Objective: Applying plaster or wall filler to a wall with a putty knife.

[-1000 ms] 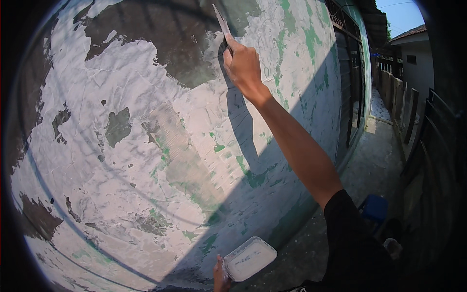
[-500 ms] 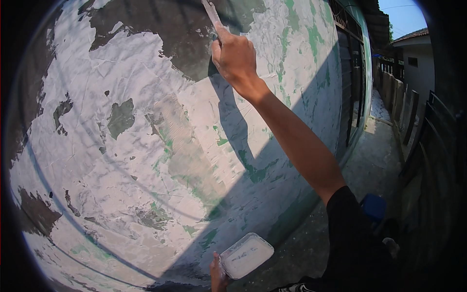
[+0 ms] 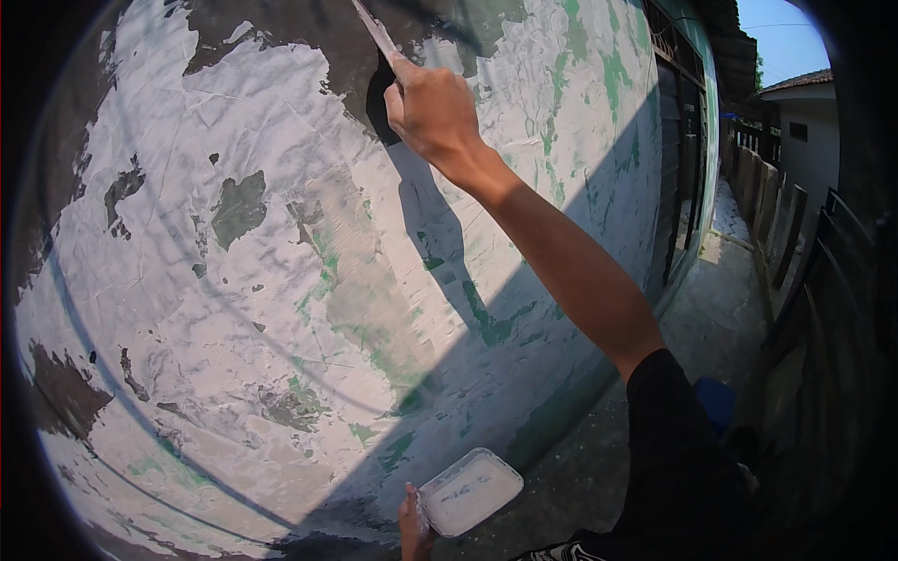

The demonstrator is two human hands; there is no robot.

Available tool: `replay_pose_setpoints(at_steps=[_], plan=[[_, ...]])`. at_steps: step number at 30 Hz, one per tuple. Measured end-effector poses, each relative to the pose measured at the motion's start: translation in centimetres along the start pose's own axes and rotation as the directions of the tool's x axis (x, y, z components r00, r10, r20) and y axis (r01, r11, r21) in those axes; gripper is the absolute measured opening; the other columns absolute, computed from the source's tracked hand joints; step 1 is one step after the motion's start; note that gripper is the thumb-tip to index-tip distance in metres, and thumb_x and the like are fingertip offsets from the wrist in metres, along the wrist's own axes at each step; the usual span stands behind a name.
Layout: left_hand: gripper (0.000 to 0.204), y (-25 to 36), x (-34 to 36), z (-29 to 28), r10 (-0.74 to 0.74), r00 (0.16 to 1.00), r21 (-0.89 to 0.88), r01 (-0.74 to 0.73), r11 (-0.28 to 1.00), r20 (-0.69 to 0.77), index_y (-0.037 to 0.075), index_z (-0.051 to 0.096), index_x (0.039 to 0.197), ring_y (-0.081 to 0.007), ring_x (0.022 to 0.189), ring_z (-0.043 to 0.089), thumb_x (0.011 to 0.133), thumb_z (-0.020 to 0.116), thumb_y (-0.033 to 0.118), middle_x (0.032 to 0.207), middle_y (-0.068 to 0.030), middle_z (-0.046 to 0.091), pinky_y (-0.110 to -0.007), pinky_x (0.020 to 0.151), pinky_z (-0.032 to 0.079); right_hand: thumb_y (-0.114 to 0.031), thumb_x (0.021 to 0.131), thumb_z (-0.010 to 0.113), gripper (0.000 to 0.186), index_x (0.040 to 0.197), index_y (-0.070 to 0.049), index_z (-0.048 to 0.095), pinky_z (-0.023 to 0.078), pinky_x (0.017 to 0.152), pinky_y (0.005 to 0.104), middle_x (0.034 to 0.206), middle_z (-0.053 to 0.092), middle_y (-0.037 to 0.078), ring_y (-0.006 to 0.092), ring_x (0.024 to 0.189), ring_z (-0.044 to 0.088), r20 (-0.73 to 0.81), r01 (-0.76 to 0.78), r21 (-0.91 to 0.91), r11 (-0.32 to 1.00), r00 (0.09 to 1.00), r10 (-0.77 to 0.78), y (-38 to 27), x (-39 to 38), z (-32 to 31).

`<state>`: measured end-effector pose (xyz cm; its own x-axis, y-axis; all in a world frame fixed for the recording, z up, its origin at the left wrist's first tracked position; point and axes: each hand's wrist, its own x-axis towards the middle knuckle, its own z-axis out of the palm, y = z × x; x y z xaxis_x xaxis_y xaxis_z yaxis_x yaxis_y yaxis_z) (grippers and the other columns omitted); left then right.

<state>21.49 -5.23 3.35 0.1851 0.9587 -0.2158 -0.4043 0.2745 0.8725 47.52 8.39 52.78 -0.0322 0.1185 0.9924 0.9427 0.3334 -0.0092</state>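
My right hand (image 3: 434, 117) is raised to the wall at the upper middle, its fingers closed round a thin putty knife (image 3: 379, 35) smeared with white. The knife lies against or just off a dark bare patch (image 3: 309, 42); I cannot tell which, and its far end runs to the picture's top edge. Low in the view, my left hand (image 3: 412, 526) grips the left side of a shallow white rectangular tray (image 3: 426, 508). White paste (image 3: 475, 493) coats the tray's inside. Most of the left hand's fingers are hidden by the tray.
The wall (image 3: 234, 309) carries rough white filler, with green paint and grey patches showing through. To the right, a doorway with shutters (image 3: 675, 140) opens onto a narrow concrete path (image 3: 716, 290). A blue container (image 3: 716, 402) stands behind my right arm; a dark fence (image 3: 823, 271) lines the far right.
My right hand has moved left along the wall with the putty knife, and its shadow has shifted with it. The left hand and tray stay nearly where they were.
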Motion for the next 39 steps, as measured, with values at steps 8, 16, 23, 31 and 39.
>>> replay_pose_setpoints(at_steps=[8,16,23,31,39], plan=[[0.060,-0.9,-0.6,0.0,0.002,1.000,-0.006,-0.002,1.000,-0.024,-0.009,0.058,0.111,-0.0234,0.088,0.065,0.100,0.040,0.047,0.100,-0.0162,0.066,-0.035,0.081,0.053,-0.009,0.078,0.057,0.036,0.111,0.004,0.062,0.056,0.064,0.0426,0.083,0.068,0.024,0.0367,0.073,0.068,-0.033,-0.129,-0.302,0.945,0.992,0.124,4.5,2.3,1.8],[0.055,0.2,-0.4,1.9,-0.046,0.999,0.016,0.046,0.999,-0.002,-0.007,0.062,0.104,-0.0187,0.081,0.065,0.100,0.041,0.044,0.094,-0.0127,0.067,-0.031,0.075,0.053,-0.009,0.083,0.058,0.031,0.111,0.006,0.060,0.053,0.063,0.0381,0.075,0.066,0.019,0.0294,0.065,0.066,0.049,0.137,0.162,0.977,0.988,-0.146,0.5,-6.4,-1.9],[0.053,2.2,-0.6,2.8,0.044,0.998,0.075,-0.048,0.996,0.047,-0.005,0.063,0.101,-0.0139,0.077,0.064,0.101,0.041,0.044,0.090,-0.0109,0.068,-0.028,0.072,0.052,-0.002,0.084,0.057,0.034,0.117,0.003,0.055,0.049,0.068,0.0310,0.086,0.065,0.010,0.0136,0.073,0.060,0.830,-0.753,0.521,0.402,0.558,-0.029,-3.3,-19.2,-11.5],[0.050,4.5,-1.1,5.0,0.141,0.986,0.117,-0.151,0.981,0.091,-0.004,0.061,0.102,-0.0101,0.075,0.062,0.100,0.043,0.043,0.088,-0.0068,0.067,-0.025,0.069,0.051,-0.002,0.081,0.064,0.051,0.130,-0.012,0.055,0.050,0.061,0.0303,0.085,0.069,0.011,0.0151,0.065,0.066,0.881,-0.665,0.472,0.578,0.350,-0.318,-3.3,-30.9,-11.6],[0.053,5.1,-1.8,6.0,0.067,0.997,0.092,-0.070,0.993,0.043,-0.006,0.064,0.104,-0.0114,0.075,0.064,0.100,0.044,0.043,0.088,-0.0091,0.068,-0.024,0.067,0.052,-0.007,0.067,0.068,0.074,0.136,-0.025,0.050,0.055,0.059,0.0345,0.093,0.069,0.005,0.0241,0.071,0.068,0.754,-0.173,0.627,0.759,0.381,-0.535,-4.3,-35.6,-12.3]])
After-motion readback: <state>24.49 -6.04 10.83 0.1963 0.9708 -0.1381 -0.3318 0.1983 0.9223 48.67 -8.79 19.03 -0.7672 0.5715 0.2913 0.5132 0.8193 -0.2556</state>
